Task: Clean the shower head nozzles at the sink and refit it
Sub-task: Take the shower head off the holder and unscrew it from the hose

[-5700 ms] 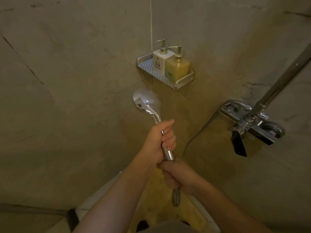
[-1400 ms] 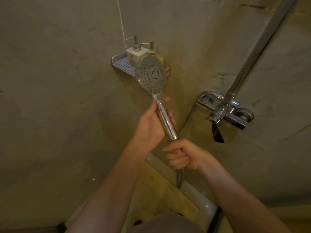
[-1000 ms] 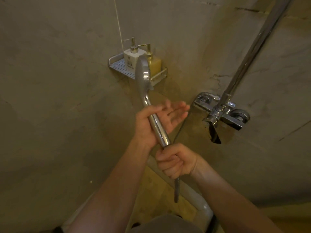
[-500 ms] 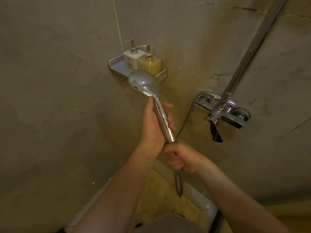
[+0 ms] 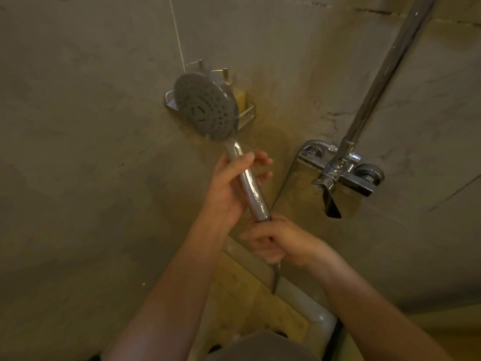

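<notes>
The chrome shower head (image 5: pixel 205 110) stands upright in front of me, its grey nozzle face turned toward me. My left hand (image 5: pixel 230 186) wraps its chrome handle from the left, thumb across the front and fingers behind. My right hand (image 5: pixel 273 239) is closed around the joint at the foot of the handle, where the hose (image 5: pixel 276 277) hangs down below my fist. The hose's far end (image 5: pixel 309 145) joins the mixer on the wall.
A chrome mixer tap (image 5: pixel 343 173) with a dark spout sits on the right wall under a slanted riser pipe (image 5: pixel 385 74). A corner rack (image 5: pixel 247 115) with pump bottles is mostly hidden behind the shower head. Below lies a white ledge (image 5: pixel 307 303).
The shower head has turned in my hands: half a second ago its chrome back faced me, now the nozzle face does. My right hand stays on the hose joint.
</notes>
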Action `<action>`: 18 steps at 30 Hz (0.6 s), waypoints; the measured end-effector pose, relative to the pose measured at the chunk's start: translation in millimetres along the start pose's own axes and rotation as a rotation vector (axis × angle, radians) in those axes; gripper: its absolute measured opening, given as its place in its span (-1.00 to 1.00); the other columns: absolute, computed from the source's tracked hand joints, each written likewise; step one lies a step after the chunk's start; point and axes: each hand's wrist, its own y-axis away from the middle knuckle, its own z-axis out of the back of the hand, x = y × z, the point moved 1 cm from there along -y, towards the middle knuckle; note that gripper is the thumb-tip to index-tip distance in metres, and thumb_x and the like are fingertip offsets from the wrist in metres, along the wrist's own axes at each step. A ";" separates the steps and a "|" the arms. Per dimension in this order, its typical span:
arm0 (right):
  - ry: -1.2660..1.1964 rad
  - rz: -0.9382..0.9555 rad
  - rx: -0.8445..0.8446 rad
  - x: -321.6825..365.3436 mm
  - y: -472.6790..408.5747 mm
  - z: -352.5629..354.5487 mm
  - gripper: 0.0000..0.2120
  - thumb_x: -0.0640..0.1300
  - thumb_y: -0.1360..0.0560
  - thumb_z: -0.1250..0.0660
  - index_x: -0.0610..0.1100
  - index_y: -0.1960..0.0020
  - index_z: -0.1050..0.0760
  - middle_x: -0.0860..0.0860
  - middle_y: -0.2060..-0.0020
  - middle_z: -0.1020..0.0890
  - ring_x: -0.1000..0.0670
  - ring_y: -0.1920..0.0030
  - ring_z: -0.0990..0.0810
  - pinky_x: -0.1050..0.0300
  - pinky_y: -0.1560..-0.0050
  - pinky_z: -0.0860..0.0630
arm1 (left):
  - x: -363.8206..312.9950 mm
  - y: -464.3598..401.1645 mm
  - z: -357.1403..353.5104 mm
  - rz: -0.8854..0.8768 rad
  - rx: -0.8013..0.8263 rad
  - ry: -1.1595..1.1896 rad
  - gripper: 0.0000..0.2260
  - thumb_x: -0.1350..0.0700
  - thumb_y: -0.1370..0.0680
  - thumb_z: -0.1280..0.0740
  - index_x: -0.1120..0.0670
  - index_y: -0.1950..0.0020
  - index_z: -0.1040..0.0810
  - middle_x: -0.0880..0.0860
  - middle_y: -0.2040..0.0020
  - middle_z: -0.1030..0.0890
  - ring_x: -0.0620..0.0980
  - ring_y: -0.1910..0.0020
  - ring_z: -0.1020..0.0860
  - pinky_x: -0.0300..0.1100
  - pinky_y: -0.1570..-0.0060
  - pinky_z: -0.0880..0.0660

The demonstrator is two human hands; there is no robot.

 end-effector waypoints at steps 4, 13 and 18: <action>-0.166 -0.186 0.503 13.8 2.5 -0.6 -0.61 -0.16 -0.50 -0.35 -0.04 0.45 -0.31 0.09 0.59 -0.18 0.19 0.63 -0.12 0.35 0.63 0.06 | -11.7 3.3 -14.6 0.074 0.341 0.221 -0.84 0.06 -0.41 -0.55 0.10 0.11 -0.66 0.16 -0.02 -0.71 0.12 -0.06 -0.67 -0.02 -0.05 -0.61; -0.076 -0.112 0.166 5.5 1.6 0.1 -0.64 -0.18 -0.41 -0.33 -0.06 0.48 -0.24 0.07 0.62 -0.23 0.16 0.65 -0.15 0.35 0.60 0.03 | -7.6 4.6 -29.0 0.200 -0.101 0.021 -0.52 -0.25 -0.51 -0.37 0.03 0.43 -0.33 -0.07 0.62 -0.22 -0.14 0.69 -0.19 -0.28 0.64 -0.17; 0.382 0.123 -0.496 -0.1 -5.6 -7.9 -0.69 -0.22 -0.41 -0.34 -0.07 0.44 -0.33 0.11 0.58 -0.33 0.15 0.54 -0.22 0.18 0.47 -0.16 | 6.5 11.1 -29.2 0.067 -0.568 -0.255 -0.59 -0.23 -0.57 -0.39 0.02 0.25 -0.37 -0.03 0.47 -0.35 -0.07 0.51 -0.34 -0.13 0.42 -0.35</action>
